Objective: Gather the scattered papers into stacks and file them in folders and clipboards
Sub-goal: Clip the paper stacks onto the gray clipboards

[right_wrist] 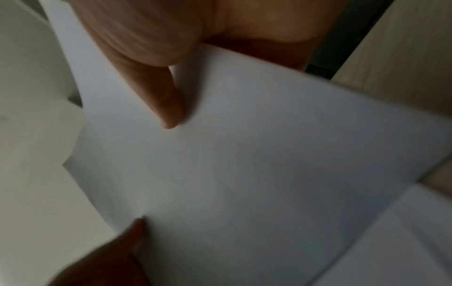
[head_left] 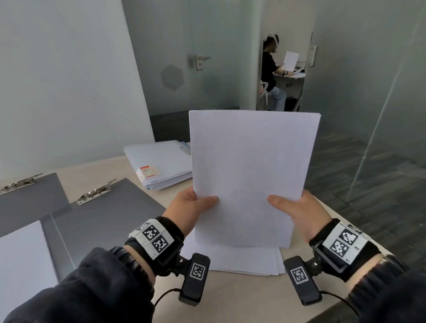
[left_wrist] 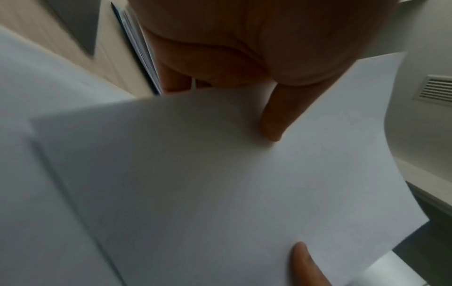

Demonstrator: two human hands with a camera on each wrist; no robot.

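Observation:
I hold a stack of blank white paper (head_left: 251,174) upright above the table. My left hand (head_left: 193,206) pinches its lower left edge, thumb across the front. My right hand (head_left: 298,210) pinches the lower right edge the same way. Both wrist views show the stack (left_wrist: 220,183) (right_wrist: 244,164) close up with a thumb pressed on it. More white sheets (head_left: 247,261) lie flat on the table under the held stack. Two grey clipboards (head_left: 107,213) (head_left: 27,204) lie to the left, metal clips at their far ends. A white sheet (head_left: 17,264) lies on the near left.
A pale blue folder (head_left: 163,163) with a red label rests on more sheets at the far edge of the beige table (head_left: 236,298). The table's right edge drops to a dark floor beside a glass wall. Another person sits at a desk in the far room.

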